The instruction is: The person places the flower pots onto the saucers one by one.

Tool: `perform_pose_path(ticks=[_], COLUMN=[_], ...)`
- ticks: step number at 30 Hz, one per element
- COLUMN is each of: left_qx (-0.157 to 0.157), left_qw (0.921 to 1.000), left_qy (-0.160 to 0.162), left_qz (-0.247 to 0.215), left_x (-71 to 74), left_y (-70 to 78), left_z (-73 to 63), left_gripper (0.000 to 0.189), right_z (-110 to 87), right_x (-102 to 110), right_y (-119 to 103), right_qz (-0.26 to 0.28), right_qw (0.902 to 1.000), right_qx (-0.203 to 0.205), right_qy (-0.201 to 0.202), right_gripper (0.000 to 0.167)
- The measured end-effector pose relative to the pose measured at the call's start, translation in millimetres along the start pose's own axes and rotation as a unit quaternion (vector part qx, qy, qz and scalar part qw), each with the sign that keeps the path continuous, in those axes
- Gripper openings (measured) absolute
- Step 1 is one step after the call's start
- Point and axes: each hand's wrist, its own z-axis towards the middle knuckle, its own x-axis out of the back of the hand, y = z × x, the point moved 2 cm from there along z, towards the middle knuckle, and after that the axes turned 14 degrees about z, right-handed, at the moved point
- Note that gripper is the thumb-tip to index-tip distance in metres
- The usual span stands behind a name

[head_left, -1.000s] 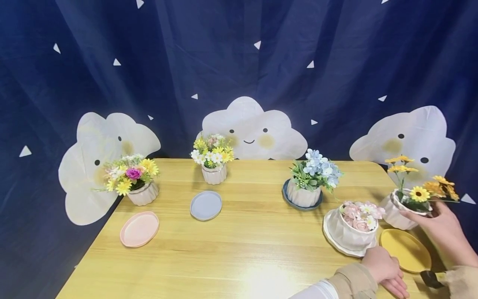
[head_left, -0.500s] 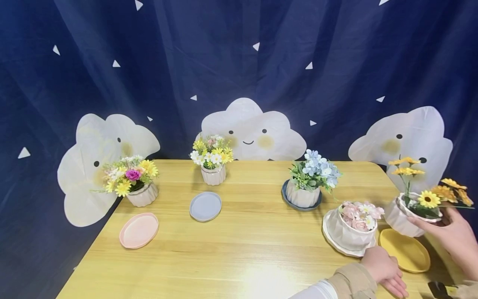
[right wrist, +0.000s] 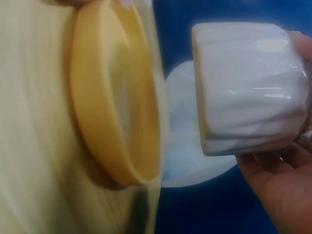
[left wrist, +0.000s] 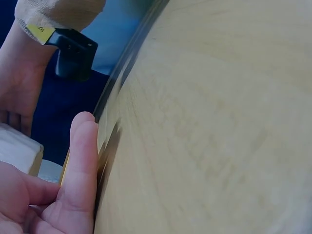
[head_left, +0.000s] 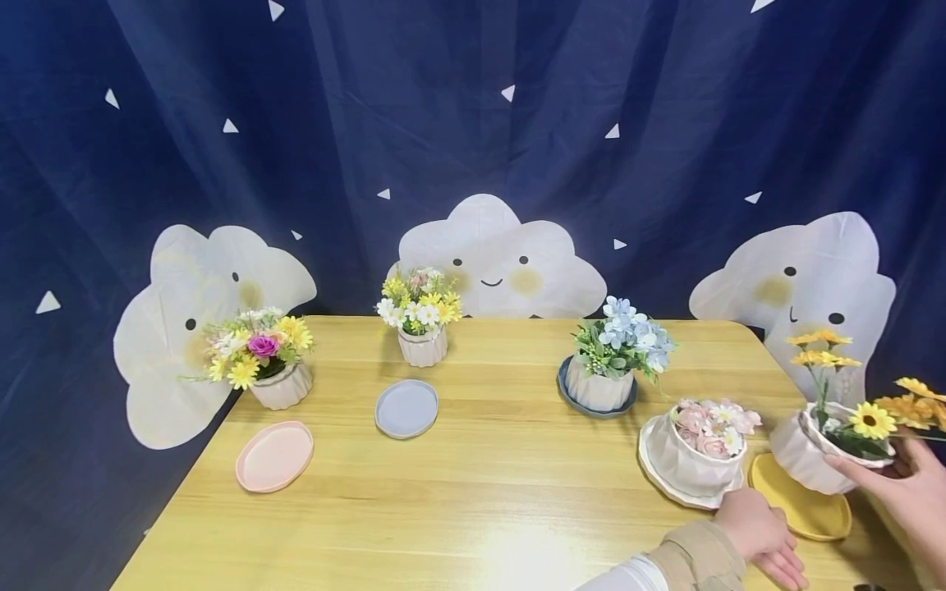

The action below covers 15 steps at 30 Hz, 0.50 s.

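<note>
My right hand [head_left: 905, 484] grips a white ceramic flowerpot [head_left: 805, 455] with orange and yellow flowers [head_left: 872, 420]. In the right wrist view the pot [right wrist: 248, 87] is raised, its base apart from the yellow saucer [right wrist: 90, 92]. From above, the pot overlaps the far right part of that saucer [head_left: 801, 509]. My left hand [head_left: 757, 529] rests on the table at the saucer's near left edge, with straight fingers [left wrist: 83, 165] pointing away from the rim. Just beyond it, a white pot [head_left: 698, 464] of pink flowers stands on a white saucer [head_left: 654, 468].
A pot of blue flowers [head_left: 602, 386] stands on a dark blue saucer [head_left: 569, 390]. Two more flowerpots, one at the back [head_left: 424, 345] and one at the left [head_left: 283, 386], stand behind a grey-blue saucer [head_left: 406, 409] and a pink saucer [head_left: 275, 457].
My right hand has brought the flowerpot toward me and slightly right, from behind the yellow saucer to over its far right part. The left hand has stayed in place.
</note>
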Motion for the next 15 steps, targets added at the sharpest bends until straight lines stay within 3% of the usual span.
perform_pose_path(ticks=[4,10,12,15], left_qx=[0.011,0.020,0.010,-0.004], left_qw=[0.9998,0.9992,0.9998,0.9998], left_qy=[-0.005,-0.008,-0.001,0.012], left_qz=[-0.015,-0.033,-0.014,0.014], left_x=[-0.1,-1.0,-1.2,-1.4], left_y=[0.1,0.0,0.1,0.2], left_z=[1.9,3.3,3.0,2.1], left_gripper=[0.027,0.027,0.029,0.031], right_z=[-3.0,-9.0,-11.6,-15.0], right_x=[8.8,11.6,10.2,8.2], right_y=[12.7,17.2,16.9,15.1], right_qz=[0.062,0.022,0.011,-0.051], right_qw=[0.9977,0.9989,0.9990,0.9981], right_qx=[0.021,0.032,0.030,0.021], right_qy=[-0.015,-0.028,-0.030,-0.027], right_gripper=[0.068,0.070,0.071,0.072])
